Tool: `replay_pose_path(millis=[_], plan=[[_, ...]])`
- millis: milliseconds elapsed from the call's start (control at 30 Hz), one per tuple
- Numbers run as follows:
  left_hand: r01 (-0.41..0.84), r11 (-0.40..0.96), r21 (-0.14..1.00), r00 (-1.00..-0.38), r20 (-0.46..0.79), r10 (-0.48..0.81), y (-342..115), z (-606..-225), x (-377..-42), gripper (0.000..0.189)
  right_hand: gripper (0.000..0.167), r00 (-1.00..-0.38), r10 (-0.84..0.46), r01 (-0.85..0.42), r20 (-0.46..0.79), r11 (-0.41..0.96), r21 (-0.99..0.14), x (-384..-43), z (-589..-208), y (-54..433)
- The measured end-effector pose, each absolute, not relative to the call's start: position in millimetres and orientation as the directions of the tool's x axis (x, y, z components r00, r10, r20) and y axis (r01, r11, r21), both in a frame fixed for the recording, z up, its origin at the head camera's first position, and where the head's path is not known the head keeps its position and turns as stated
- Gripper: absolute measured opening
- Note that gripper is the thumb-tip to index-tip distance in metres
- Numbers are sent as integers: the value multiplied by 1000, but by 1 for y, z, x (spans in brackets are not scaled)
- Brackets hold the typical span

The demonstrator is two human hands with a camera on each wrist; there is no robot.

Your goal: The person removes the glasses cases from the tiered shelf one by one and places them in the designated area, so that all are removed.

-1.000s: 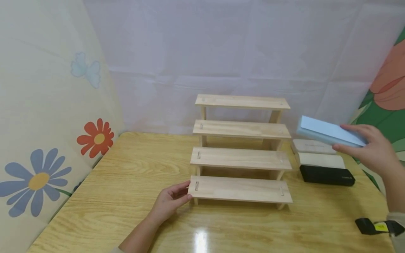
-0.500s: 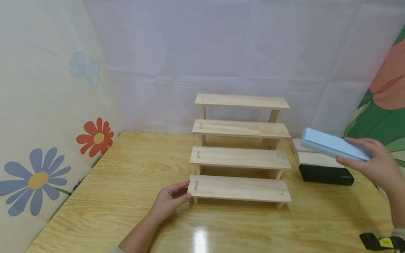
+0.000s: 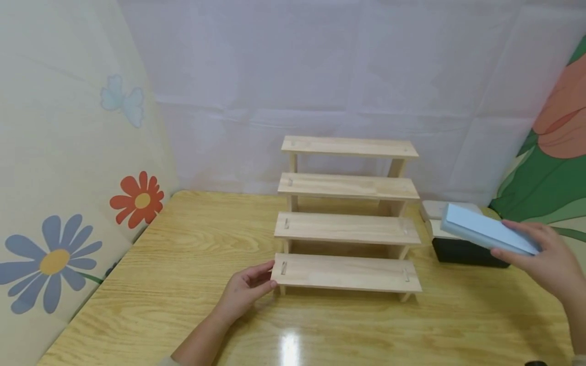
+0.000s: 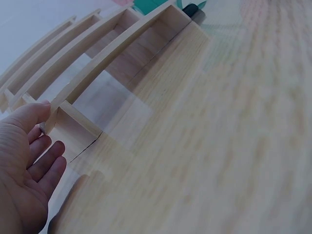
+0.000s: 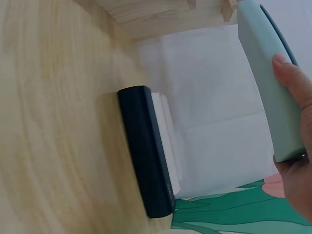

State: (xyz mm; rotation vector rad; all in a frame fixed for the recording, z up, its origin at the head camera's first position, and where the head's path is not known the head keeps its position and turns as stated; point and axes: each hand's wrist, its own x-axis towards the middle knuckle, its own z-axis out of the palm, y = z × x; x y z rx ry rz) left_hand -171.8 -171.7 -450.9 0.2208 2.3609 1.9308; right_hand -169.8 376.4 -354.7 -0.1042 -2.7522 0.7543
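A four-step wooden display stand (image 3: 348, 229) stands on the table, its steps rising toward the back. My left hand (image 3: 244, 290) pinches the left end of its lowest board; in the left wrist view the thumb lies on the board's edge and the other fingers are bent below it. My right hand (image 3: 545, 254) grips one end of a light blue glasses case (image 3: 492, 229), held in the air right of the stand and slightly tilted. Below and behind it lie a black case (image 3: 467, 251) and two whitish cases, partly hidden by the blue one in the head view.
The wood-grain table (image 3: 192, 244) reaches the white cloth backdrop (image 3: 274, 76). Floral sheets (image 3: 82, 152) stand at left and right. A small dark object (image 3: 535, 363) shows at the bottom right edge.
My right hand has lowered the light blue glasses case and brought it a little nearer and to the right. My left hand stays at the stand's lowest board.
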Motion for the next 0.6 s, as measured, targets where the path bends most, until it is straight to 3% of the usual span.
replay_pose_path(millis=[600], plan=[[47,186,981,-985,15,170,-173,-450,-171,51,71,-953,153,-13,263,843,-538,-154,-393,386]])
